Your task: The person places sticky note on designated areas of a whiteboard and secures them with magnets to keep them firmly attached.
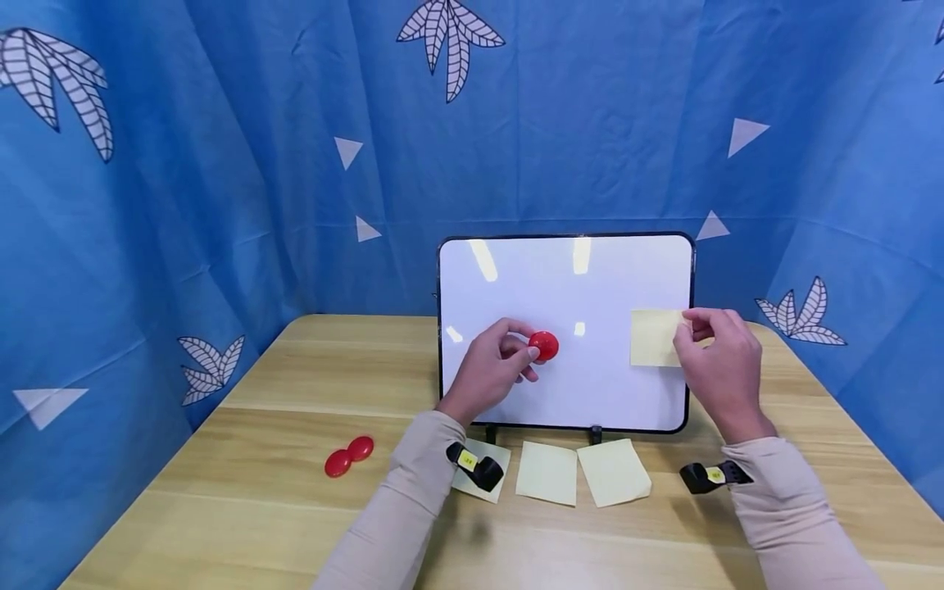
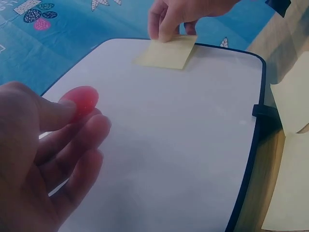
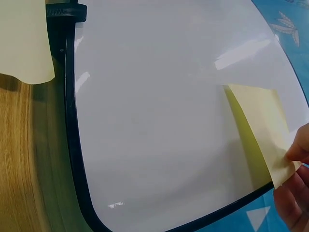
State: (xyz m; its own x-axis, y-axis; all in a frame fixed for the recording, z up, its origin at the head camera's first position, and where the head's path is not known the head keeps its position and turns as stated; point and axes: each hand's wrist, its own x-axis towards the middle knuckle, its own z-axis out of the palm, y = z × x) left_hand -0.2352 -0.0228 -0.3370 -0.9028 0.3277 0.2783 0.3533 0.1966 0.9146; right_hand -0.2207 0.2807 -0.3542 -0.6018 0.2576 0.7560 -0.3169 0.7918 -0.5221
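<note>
My left hand (image 1: 492, 365) pinches a round red magnet (image 1: 544, 346) between thumb and fingers, in front of the middle of a whiteboard (image 1: 560, 279). In the left wrist view the magnet (image 2: 88, 100) sits at the thumb tip, its other fingers curved below. At the board's right side, my right hand (image 1: 721, 365) holds a pale yellow sticky note (image 1: 652, 338) by its right edge. The right wrist view has the note (image 3: 260, 125) slanting away from the board surface, with thumb and fingers (image 3: 289, 193) on its outer edge.
The black-framed board stands upright on small black feet (image 1: 596, 434). Before it on the wooden table (image 1: 243, 475) lie three yellow notes (image 1: 547, 474), one partly covered by the left wrist strap. Two red magnets (image 1: 338, 463) lie to the left. A blue curtain (image 1: 295, 164) hangs behind.
</note>
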